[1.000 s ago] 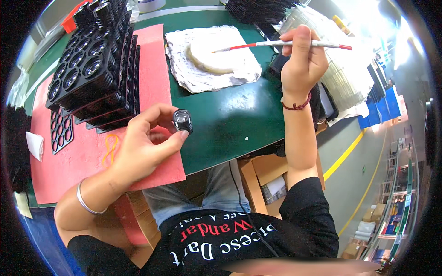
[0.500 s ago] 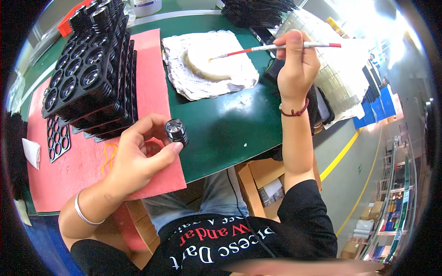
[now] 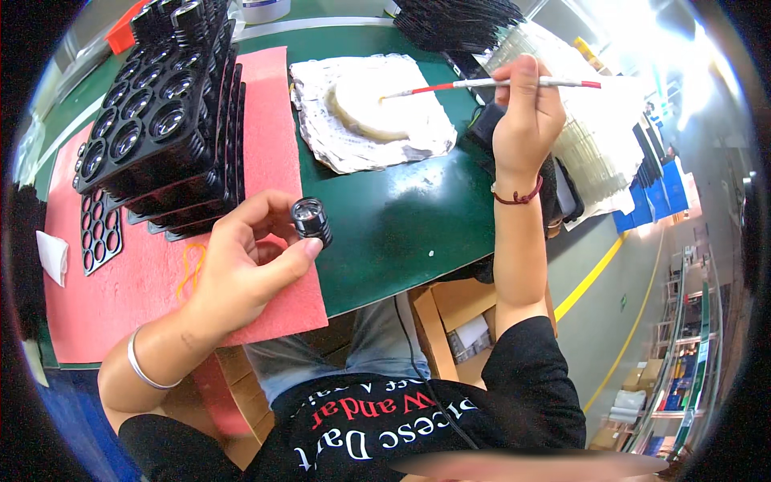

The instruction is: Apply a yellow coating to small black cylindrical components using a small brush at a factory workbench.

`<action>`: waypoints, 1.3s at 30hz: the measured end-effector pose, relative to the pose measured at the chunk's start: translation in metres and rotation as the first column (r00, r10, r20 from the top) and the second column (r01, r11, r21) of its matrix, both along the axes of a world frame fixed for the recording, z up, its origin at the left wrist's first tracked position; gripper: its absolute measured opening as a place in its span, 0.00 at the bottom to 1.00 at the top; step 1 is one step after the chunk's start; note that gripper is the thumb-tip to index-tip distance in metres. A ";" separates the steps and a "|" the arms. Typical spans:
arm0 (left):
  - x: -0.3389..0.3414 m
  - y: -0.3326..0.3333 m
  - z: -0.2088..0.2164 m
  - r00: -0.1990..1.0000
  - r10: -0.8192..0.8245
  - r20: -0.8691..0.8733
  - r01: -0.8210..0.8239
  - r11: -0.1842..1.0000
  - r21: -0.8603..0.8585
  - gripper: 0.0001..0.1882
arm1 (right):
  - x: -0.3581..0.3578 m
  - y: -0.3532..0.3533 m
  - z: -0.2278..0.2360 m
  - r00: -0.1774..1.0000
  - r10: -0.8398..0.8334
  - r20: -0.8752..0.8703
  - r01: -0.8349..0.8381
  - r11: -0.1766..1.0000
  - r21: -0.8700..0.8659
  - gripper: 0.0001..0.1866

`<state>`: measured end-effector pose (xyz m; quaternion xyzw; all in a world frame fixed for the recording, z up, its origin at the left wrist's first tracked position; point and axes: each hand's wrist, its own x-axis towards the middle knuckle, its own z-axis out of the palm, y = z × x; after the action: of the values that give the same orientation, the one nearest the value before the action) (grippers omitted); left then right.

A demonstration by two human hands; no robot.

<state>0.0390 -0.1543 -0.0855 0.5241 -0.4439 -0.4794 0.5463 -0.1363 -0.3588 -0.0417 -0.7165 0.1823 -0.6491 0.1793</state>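
Since the black barrel (image 3: 313, 223) looks light, stiff and maybe slippery, with a fragile glassy top (image 3: 306, 210), its ribbed side seems safest to hold: there the left hand (image 3: 245, 265) pinches it. Rightward of this grip, the right hand (image 3: 528, 120) pinches a slim brush (image 3: 434, 87).

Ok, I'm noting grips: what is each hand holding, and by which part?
The left hand holds a black ribbed cylinder by its side; the right hand holds a slim brush-like tool by its shaft, well back from the tip.
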 end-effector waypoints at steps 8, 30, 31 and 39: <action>-0.001 -0.002 0.001 1.000 0.013 -0.010 -0.013 1.000 0.002 0.12 | -0.005 0.003 0.002 0.989 -0.007 0.147 0.000 0.999 0.053 0.18; -0.001 -0.003 -0.001 0.999 0.037 -0.007 -0.037 0.999 -0.030 0.12 | -0.007 0.003 0.004 0.967 -0.248 0.065 0.251 0.967 -0.037 0.18; -0.002 -0.003 0.000 0.999 0.040 -0.004 -0.040 0.999 -0.024 0.12 | -0.007 -0.001 0.002 0.968 -0.246 0.042 0.248 0.968 -0.047 0.18; -0.002 -0.002 0.000 0.999 0.050 0.002 -0.050 0.999 -0.010 0.12 | -0.007 0.004 0.004 0.981 -0.108 0.162 0.097 0.993 0.070 0.18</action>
<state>0.0373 -0.1566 -0.0851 0.5327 -0.4338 -0.4630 0.5601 -0.1435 -0.3547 -0.0382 -0.6438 0.2233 -0.7088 0.1821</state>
